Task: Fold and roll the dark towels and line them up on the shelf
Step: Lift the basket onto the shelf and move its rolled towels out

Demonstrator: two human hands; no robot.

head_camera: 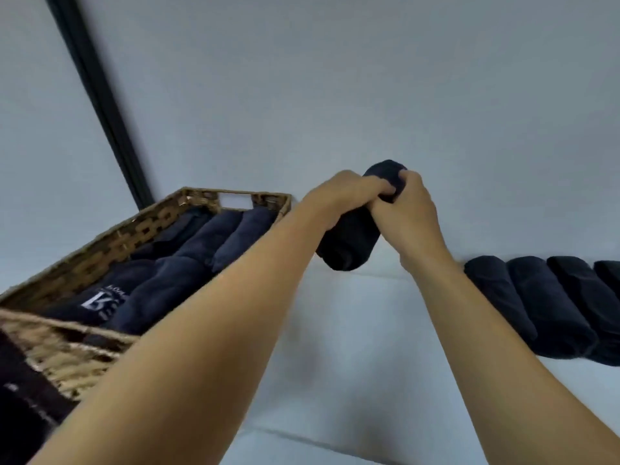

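Pale grey wall (335,78), dark corner strip (97,95)

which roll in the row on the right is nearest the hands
The leftmost roll of the row: it lies just beside the wrist of the right hand, while the other rolls lie beyond it toward the right edge.

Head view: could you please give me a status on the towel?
Left hand and right hand both grip the rolled dark navy towel. Row of rolled dark towels lies right; woven wicker basket left. Nothing blocks the gap.
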